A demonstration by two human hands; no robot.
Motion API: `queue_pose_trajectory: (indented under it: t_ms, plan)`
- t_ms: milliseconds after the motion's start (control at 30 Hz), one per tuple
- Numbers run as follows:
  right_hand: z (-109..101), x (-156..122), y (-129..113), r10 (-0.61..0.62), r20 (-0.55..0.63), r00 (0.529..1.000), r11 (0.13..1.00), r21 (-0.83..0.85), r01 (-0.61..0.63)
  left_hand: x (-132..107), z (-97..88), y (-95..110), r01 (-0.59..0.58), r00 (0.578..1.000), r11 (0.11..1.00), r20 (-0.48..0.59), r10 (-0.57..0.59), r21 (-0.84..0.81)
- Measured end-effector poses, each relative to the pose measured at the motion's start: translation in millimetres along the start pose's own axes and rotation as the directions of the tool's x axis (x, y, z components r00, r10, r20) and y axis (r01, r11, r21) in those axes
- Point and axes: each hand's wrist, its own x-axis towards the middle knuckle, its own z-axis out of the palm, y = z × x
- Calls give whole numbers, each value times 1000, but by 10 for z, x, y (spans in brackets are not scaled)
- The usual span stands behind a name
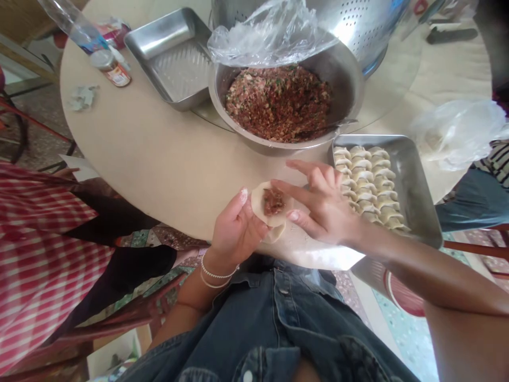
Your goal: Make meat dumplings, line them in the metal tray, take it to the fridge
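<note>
At ten o'clock from the person's hands I see a small, labelled, lidded jar (pixel 115 71); at eleven, a rectangular shiny steel tray (pixel 180 69). The left hand (pixel 236 233) curls, holding a round, pale dough wrapper (pixel 258 204) with pinkish minced filling (pixel 274 201) on it. At twelve, a wide round steel bowl (pixel 345 85) holds green-flecked mince (pixel 278 101). The right hand (pixel 326 204) is spread, thumb and forefinger at the wrapper's edge. At three, a rectangular grey metal tray (pixel 415 196) holds rows of pale pleated dumplings (pixel 363 183).
</note>
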Motion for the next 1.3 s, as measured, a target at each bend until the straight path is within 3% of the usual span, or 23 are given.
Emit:
queue_pose_trajectory:
  t_ms: [233,400,500,600,667,800,967,1300]
  plan:
    - [-5,45,-84,-75,37,996,993,89,72,-1,38,-39,36,999,999,26,-36,21]
    - [55,91,196,125,-98,987,992,16,-124,-40,-52,23,-75,995,997,-68,75,1]
    - [214,119,397,191,10,982,978,-92,-189,-64,-74,69,-141,983,990,-123,138,-15]
    - [301,131,450,177,113,978,976,-151,-159,-72,-50,88,-138,983,990,-123,135,-18]
    - [268,126,387,152,79,985,981,-136,-141,-68,-28,81,-125,987,992,-107,123,-11]
    - [101,84,120,27,-123,992,999,-30,-31,-42,-6,18,-109,993,994,-52,109,0]
    - [97,32,-147,-225,-99,969,974,-36,223,-20,-10,-65,-2,1000,1000,-2,2,11]
    - [94,-141,-94,-371,-243,896,928,-68,366,-38,3,-30,-76,997,997,-28,75,-24]
